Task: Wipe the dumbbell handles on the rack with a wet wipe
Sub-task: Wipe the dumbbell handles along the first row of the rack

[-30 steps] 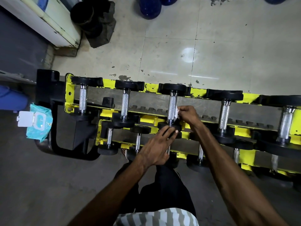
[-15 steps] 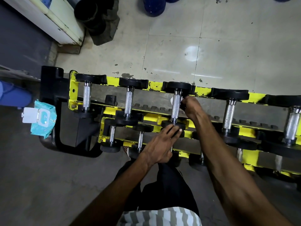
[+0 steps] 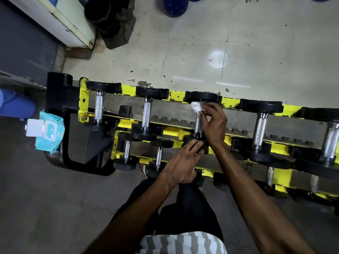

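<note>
- My right hand (image 3: 213, 123) covers part of the dumbbell handle (image 3: 197, 127) it works on, so I cannot tell how far my fingers wrap behind the bar.
- That hand is curled, its fingertips pinching the white wet wipe (image 3: 196, 106) against the far end of the handle, just below the far black head (image 3: 203, 96).
- The wipe is bunched up, and part of it is tucked under my fingers.
- My left hand (image 3: 183, 162) lies with its fingers nearly straight and grips nothing. The tips rest on the near black head (image 3: 189, 138) of the same dumbbell.
- It hides most of a smaller dumbbell on the tier below.
- The dumbbell I am wiping sits third from the left on the top tier of the yellow-and-black rack (image 3: 176, 95), with bare knurled handles on either side.
- The rack's right end is cut off by the frame edge, and the lower dumbbells there are dim and blurred.
- A teal pack of wipes (image 3: 53, 138), white lid flipped open, sits at the rack's left end against the black frame.
</note>
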Motion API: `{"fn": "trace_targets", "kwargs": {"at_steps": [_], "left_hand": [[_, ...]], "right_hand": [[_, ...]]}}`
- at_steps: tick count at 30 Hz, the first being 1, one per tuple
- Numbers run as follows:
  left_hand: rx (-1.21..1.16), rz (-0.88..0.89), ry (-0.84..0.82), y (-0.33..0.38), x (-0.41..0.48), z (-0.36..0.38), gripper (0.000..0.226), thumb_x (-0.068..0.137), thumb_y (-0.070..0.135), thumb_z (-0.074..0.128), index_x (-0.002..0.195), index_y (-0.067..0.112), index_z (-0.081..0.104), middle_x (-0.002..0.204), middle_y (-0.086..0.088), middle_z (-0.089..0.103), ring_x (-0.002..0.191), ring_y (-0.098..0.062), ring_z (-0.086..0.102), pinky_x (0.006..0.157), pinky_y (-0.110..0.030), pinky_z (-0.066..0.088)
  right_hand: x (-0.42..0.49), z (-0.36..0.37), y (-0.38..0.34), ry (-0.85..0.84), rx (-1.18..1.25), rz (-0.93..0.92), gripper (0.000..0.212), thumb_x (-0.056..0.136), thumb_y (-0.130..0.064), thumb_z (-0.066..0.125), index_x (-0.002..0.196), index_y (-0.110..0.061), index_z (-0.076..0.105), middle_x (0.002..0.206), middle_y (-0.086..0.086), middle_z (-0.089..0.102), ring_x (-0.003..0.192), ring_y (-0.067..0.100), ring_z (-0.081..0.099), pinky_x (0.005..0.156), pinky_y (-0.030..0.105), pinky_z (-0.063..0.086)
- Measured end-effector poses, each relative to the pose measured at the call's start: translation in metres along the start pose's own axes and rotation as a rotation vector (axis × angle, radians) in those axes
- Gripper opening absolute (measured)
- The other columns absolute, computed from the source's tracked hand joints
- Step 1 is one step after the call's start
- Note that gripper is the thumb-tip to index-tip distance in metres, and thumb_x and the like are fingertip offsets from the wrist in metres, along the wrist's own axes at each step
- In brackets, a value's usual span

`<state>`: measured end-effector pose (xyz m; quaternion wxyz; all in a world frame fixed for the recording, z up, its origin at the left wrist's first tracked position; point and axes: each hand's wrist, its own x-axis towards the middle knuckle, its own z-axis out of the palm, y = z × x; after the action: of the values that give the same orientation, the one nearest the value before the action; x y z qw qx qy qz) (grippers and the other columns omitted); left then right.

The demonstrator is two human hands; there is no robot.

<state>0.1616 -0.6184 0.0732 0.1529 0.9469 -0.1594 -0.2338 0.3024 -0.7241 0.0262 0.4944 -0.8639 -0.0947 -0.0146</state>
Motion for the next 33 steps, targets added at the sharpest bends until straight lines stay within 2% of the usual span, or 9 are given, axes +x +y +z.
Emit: {"fn": "trace_targets", "kwargs": {"at_steps": [1,5,8,11,16,20,23,27,33], "left_hand": [[0.003,-0.001,-0.002,0.000,0.000,0.000,0.091,0.071,0.026,0.064,0.154,0.006,0.035,0.158,-0.010,0.026,0.149,-0.029,0.022,0.111,-0.032,0.041],[0.035,-0.002,-0.006,0.001,0.001,-0.001,0.093,0.071,0.029,0.065,0.155,0.006,0.035,0.158,-0.010,0.028,0.149,-0.029,0.023,0.114,-0.031,0.037],[0.092,0.012,-0.005,0.002,0.002,-0.002,0.092,0.072,0.031,0.065,0.155,0.005,0.035,0.158,-0.011,0.029,0.148,-0.029,0.023,0.116,-0.032,0.035],[0.076,0.009,-0.014,0.001,0.001,-0.001,0.092,0.072,0.030,0.066,0.155,0.005,0.035,0.159,-0.011,0.028,0.148,-0.029,0.023,0.117,-0.033,0.035],[0.006,0.033,0.024,0.001,0.001,-0.003,0.084,0.066,0.023,0.070,0.144,0.004,0.048,0.153,-0.012,0.035,0.146,-0.030,0.029,0.116,-0.035,0.041],[0.063,0.038,0.034,0.000,-0.001,-0.008,0.091,0.069,0.027,0.071,0.153,0.009,0.040,0.154,-0.009,0.036,0.141,-0.026,0.034,0.106,-0.027,0.043],[0.063,0.039,0.023,-0.001,-0.002,-0.009,0.092,0.069,0.026,0.069,0.154,0.009,0.038,0.154,-0.008,0.036,0.142,-0.026,0.033,0.106,-0.027,0.043],[0.045,0.057,0.010,-0.004,0.000,-0.005,0.083,0.068,0.024,0.069,0.146,0.008,0.046,0.152,-0.008,0.035,0.144,-0.027,0.030,0.111,-0.034,0.042],[0.063,0.037,0.001,-0.005,-0.001,-0.001,0.092,0.072,0.025,0.068,0.156,0.009,0.034,0.159,-0.009,0.028,0.147,-0.027,0.024,0.112,-0.032,0.040]], "right_hand": [[0.002,-0.001,0.000,-0.048,-0.134,-0.089,0.025,0.092,-0.009,0.064,0.115,-0.010,0.072,0.120,0.002,0.065,0.104,0.017,0.061,0.085,0.029,0.054],[0.013,-0.006,-0.008,-0.323,-0.695,-0.306,0.045,0.085,-0.003,0.063,0.127,-0.019,0.062,0.136,-0.007,0.058,0.097,0.024,0.064,0.063,0.032,0.053],[0.027,-0.006,-0.017,-0.543,-0.864,-0.391,0.034,0.087,-0.003,0.059,0.119,-0.014,0.061,0.136,-0.001,0.056,0.084,0.029,0.069,0.055,0.030,0.044],[0.043,-0.007,-0.030,-0.667,-1.021,-0.460,0.023,0.095,-0.010,0.049,0.115,-0.014,0.059,0.133,0.004,0.058,0.083,0.029,0.069,0.057,0.030,0.036],[0.050,0.003,-0.048,-0.816,-1.166,-0.464,0.027,0.102,-0.013,0.037,0.115,-0.014,0.061,0.107,0.006,0.067,0.092,0.029,0.067,0.064,0.032,0.036],[0.045,0.008,-0.061,-1.055,-1.289,-0.550,0.028,0.103,-0.016,0.040,0.121,-0.014,0.062,0.118,0.005,0.068,0.106,0.026,0.066,0.071,0.032,0.043],[0.042,0.002,-0.058,-1.178,-1.207,-0.577,0.025,0.100,-0.014,0.045,0.119,-0.007,0.061,0.114,0.010,0.068,0.102,0.030,0.067,0.071,0.034,0.046],[0.043,-0.004,-0.031,-1.255,-0.875,-0.387,0.018,0.089,-0.022,0.058,0.102,-0.016,0.068,0.096,0.006,0.072,0.081,0.026,0.068,0.063,0.027,0.047],[0.023,-0.019,-0.001,-0.983,-0.383,-0.193,0.017,0.082,-0.017,0.070,0.092,-0.030,0.074,0.090,-0.010,0.074,0.079,0.012,0.068,0.063,0.028,0.052]]}}
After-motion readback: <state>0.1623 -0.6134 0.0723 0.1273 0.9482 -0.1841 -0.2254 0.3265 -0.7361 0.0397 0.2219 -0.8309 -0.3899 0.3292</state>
